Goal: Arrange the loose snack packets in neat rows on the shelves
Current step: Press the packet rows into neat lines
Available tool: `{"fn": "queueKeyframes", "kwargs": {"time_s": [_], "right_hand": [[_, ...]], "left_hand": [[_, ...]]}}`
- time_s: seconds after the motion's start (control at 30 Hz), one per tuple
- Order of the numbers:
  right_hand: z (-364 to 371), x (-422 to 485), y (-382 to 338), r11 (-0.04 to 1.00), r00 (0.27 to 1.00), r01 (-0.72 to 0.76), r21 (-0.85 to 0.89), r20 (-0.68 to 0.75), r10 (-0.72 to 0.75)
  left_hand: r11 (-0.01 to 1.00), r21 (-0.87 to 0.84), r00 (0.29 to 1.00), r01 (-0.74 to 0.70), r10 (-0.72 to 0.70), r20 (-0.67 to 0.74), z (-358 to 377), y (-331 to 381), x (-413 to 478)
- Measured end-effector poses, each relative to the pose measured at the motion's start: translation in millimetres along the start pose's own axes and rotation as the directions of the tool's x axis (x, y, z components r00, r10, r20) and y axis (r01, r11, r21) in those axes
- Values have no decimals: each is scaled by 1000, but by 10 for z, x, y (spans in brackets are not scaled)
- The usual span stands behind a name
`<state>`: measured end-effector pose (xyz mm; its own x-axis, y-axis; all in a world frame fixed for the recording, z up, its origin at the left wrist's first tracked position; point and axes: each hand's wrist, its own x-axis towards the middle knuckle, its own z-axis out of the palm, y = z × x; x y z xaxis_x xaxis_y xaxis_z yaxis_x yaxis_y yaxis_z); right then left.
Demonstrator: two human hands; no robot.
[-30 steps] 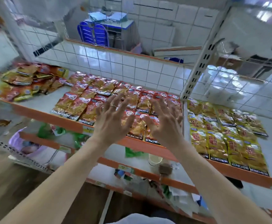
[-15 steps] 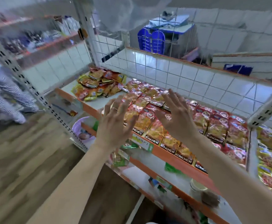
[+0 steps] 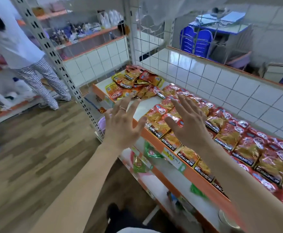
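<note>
At far left a second person [image 3: 28,64] in striped trousers stands on the wood-pattern floor, beyond the slotted upright [image 3: 53,52] of the rack.

The left hand [image 3: 122,125] is released: fingers straight and spread, palm down, holding nothing, with a ring [image 3: 122,108] on one finger. It is raised over the front left corner of the top shelf [image 3: 144,105].

The loose pile of snack packets [image 3: 134,83], red and yellow, lies unsorted at the rear left corner of that shelf, just beyond the left fingertips. Whether the fingertips touch it cannot be determined. A bare white patch of shelf lies between the pile and the front rows.

The right hand [image 3: 187,125] is likewise released, fingers spread, holding nothing, raised over the left end of the rows of Konchew packets [image 3: 238,137]. These rows lie flat and overlapping from the orange front edge back to the tiled wall [image 3: 221,84], and run off to the right.

The lower shelf [image 3: 176,184] carries green packets [image 3: 150,151].
</note>
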<state>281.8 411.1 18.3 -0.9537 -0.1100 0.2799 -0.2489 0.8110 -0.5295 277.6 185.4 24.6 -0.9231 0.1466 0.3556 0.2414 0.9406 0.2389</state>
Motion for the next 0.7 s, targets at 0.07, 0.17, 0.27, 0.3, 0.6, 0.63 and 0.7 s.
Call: {"fn": "queueKeyframes", "kwargs": {"time_s": [0.07, 0.17, 0.27, 0.3, 0.6, 0.63, 0.7], "right_hand": [[100, 128, -25, 1000, 1000, 23, -21, 9, -23], [319, 359, -89, 998, 999, 41, -41, 37, -39], [570, 657, -223, 998, 998, 3, -70, 69, 2], [653, 762, -277, 998, 996, -23, -67, 89, 28], [1344, 1582, -474, 981, 973, -163, -107, 146, 177], [1397, 1655, -482, 976, 968, -185, -117, 152, 202], [1489, 1803, -508, 961, 952, -243, -128, 156, 262]], "left_hand": [[1000, -17, 1000, 12, -12, 19, 96, -147, 93], [999, -45, 999, 18, -16, 43, 253, -406, 250], [995, -96, 996, 29, -20, 87, 369, -726, 466], [994, -108, 995, 33, -22, 101, 406, -841, 544], [988, -152, 979, -7, 38, 202, 859, -1780, 1347], [988, -153, 976, -21, 53, 210, 906, -1835, 1435], [989, -143, 969, -45, 77, 234, 971, -1933, 1629]]}}
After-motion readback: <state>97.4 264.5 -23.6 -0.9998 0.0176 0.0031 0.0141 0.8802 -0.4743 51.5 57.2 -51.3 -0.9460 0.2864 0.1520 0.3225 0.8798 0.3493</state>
